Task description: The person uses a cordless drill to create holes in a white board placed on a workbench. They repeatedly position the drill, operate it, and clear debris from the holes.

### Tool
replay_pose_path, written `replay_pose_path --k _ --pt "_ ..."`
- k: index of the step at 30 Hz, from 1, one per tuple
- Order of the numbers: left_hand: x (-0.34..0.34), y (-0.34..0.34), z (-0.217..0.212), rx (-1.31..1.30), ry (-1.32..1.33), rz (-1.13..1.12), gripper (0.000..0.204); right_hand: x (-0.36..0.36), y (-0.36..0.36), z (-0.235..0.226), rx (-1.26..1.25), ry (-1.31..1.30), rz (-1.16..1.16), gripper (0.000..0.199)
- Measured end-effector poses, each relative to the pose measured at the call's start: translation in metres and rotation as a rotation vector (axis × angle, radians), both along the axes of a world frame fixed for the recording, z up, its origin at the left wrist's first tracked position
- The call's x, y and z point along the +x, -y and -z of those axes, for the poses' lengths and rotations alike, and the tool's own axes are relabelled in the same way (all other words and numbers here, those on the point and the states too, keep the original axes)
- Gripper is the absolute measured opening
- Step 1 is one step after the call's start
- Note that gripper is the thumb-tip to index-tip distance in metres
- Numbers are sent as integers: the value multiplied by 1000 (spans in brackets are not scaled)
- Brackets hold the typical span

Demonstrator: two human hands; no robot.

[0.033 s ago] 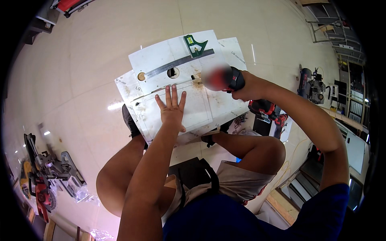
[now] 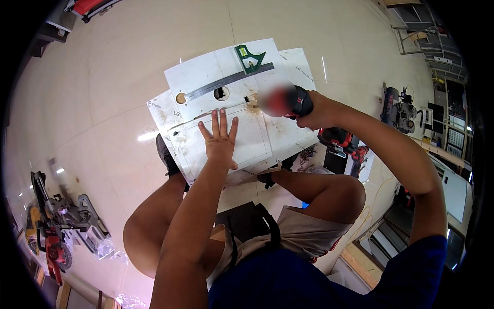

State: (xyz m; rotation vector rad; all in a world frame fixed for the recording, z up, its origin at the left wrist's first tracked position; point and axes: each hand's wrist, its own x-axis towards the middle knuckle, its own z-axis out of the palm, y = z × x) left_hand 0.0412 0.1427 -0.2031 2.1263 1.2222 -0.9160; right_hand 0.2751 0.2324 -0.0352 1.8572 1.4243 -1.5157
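Note:
My left hand (image 2: 220, 140) lies flat with fingers spread on a white board (image 2: 247, 136) marked with thin lines. The right hand (image 2: 321, 110) is wrapped around the grip of a red and black power tool (image 2: 302, 103) at the board's right side. A blur covers the tool's front, so its working end and exact kind cannot be made out. Sawdust and small dark cut-outs show just left of it. Beyond my left fingers, the panel has a round hole (image 2: 221, 93) and a shallow round recess (image 2: 181, 98). A combination square with a green head (image 2: 249, 59) and steel rule rests there.
Stacked white panels sit between my bent legs. More red and black power tools (image 2: 355, 152) stand by my right knee. A circular saw (image 2: 56, 250) and other machines lie at the left on the tiled floor (image 2: 118, 103). A compressor-like machine (image 2: 399, 108) stands far right.

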Motion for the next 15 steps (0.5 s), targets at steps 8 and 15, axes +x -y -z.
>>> replay_pose_path --k 8,15 --pt "2 0 3 48 18 7 159 25 0 16 -3 -91 71 38" --pt "9 0 -1 36 -48 35 159 63 -7 -32 25 -279 329 36"
